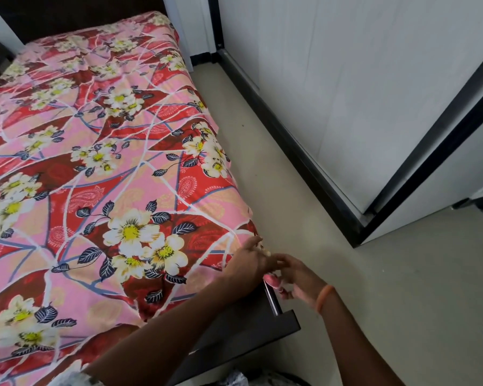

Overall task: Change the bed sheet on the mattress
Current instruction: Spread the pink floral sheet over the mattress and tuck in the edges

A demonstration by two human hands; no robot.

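A pink and red floral bed sheet (101, 168) covers the whole mattress, lying flat with a few small wrinkles. At the near right corner of the bed, my left hand (247, 260) rests on the sheet's edge, fingers curled over it. My right hand (293, 277), with an orange band on the wrist, is right beside it, pinching a small bunch of the pink sheet edge just above the dark bed frame (279, 327). The mattress itself is hidden under the sheet.
A dark headboard (76, 15) stands at the far end. Pale floor (304, 207) runs along the bed's right side, bounded by white wardrobe doors with black frames (374, 93). A metal rail (272, 300) sits on the frame corner.
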